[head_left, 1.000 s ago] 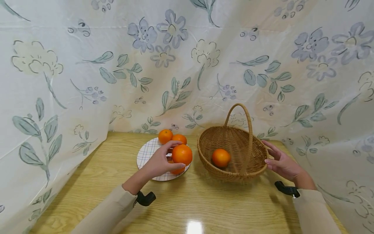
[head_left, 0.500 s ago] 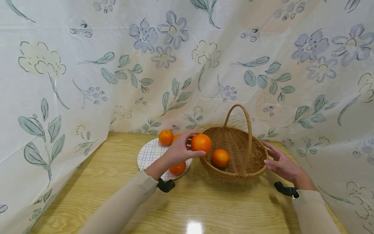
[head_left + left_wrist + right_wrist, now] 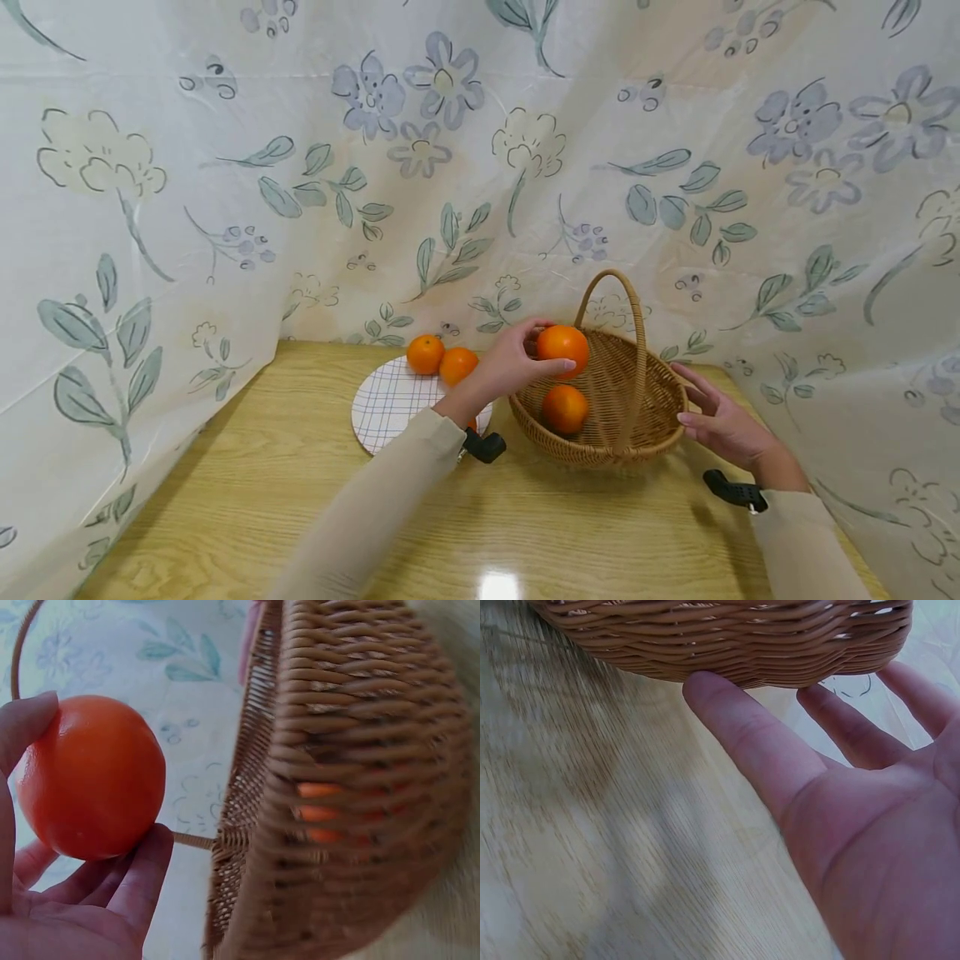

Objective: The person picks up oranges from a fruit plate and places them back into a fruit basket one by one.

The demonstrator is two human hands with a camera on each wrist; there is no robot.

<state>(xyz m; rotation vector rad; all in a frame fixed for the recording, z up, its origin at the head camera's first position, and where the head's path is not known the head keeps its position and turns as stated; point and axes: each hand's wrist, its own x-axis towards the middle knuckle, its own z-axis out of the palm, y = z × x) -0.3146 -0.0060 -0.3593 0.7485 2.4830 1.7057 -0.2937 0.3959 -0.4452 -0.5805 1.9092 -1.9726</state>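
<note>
My left hand (image 3: 510,361) grips an orange (image 3: 562,352) between thumb and fingers, above the left part of a wicker basket (image 3: 618,392). In the left wrist view, that orange (image 3: 97,776) is held beside the basket's woven wall (image 3: 360,712). A second orange (image 3: 566,408) lies inside the basket. Out on the right, my right hand (image 3: 726,423) touches the basket's side with extended fingertips; the right wrist view shows its thumb (image 3: 742,735) and fingers against the weave, not wrapped round it.
A round white checked plate (image 3: 382,408) stands left of the basket with two oranges (image 3: 425,354) at its back. Another orange there is mostly hidden by my left wrist. The basket's tall handle (image 3: 637,333) arches over it. A floral curtain (image 3: 450,167) hangs behind the wooden table (image 3: 570,533).
My left hand has carried its orange rightward from over the plate to above the basket. The right hand and the basket have stayed in place.
</note>
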